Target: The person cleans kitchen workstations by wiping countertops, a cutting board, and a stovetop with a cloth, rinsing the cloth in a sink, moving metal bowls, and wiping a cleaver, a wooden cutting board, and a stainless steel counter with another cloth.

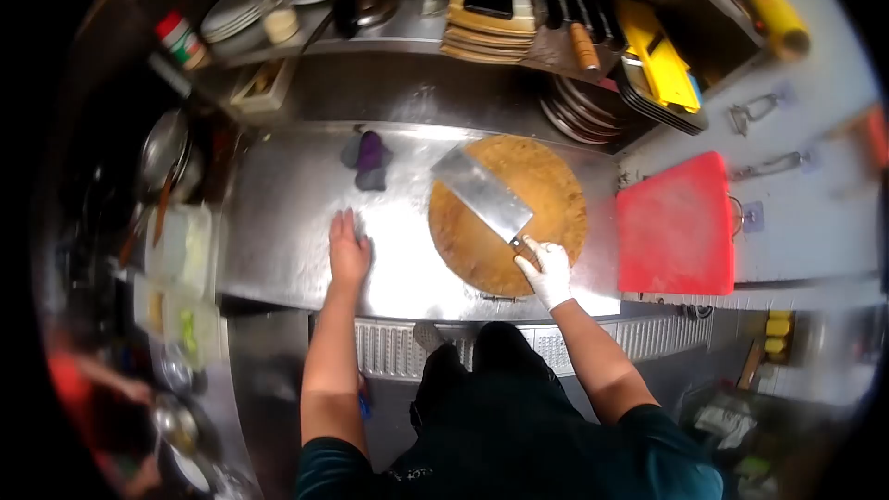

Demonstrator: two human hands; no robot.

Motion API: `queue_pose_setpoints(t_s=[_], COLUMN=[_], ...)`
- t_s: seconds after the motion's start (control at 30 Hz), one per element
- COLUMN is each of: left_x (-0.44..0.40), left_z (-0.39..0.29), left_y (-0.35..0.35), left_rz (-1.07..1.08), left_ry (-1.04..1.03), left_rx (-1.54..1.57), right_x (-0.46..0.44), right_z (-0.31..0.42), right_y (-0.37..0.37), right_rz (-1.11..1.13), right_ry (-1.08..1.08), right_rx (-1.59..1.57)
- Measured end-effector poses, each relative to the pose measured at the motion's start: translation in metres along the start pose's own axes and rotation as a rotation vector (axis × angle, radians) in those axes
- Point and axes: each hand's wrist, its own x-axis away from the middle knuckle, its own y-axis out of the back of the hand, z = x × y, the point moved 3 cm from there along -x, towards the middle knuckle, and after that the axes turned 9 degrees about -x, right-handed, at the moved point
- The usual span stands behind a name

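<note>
My right hand (546, 273), in a white glove, is closed round the wooden handle of a cleaver (483, 193). The broad blade lies over a round wooden chopping block (556, 199), pointing up and left. My left hand (348, 245) is bare and held over the steel counter (278, 222), its fingers stretched out and holding nothing. Beyond those fingers lies a purple and grey cloth item (371, 162), which my left hand does not touch.
A red cutting board (676, 225) stands right of the block. Above, a shelf (407, 41) bears plates, a bottle (272, 7), stacked boards (488, 28) and knives. Plastic containers (181, 245) sit at the left. Another person's arm (116, 380) shows at lower left.
</note>
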Motion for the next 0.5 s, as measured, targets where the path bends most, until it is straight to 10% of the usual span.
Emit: queue_pose_setpoints(t_s=[0.5], left_x=[-0.184], left_z=[-0.005], left_y=[-0.116], left_rz=[0.155], left_ry=[-0.205], left_rx=[-0.239], right_x=[-0.019], right_z=[0.004], right_y=[0.009], right_rz=[0.067], right_ry=[-0.008], right_rx=[-0.028])
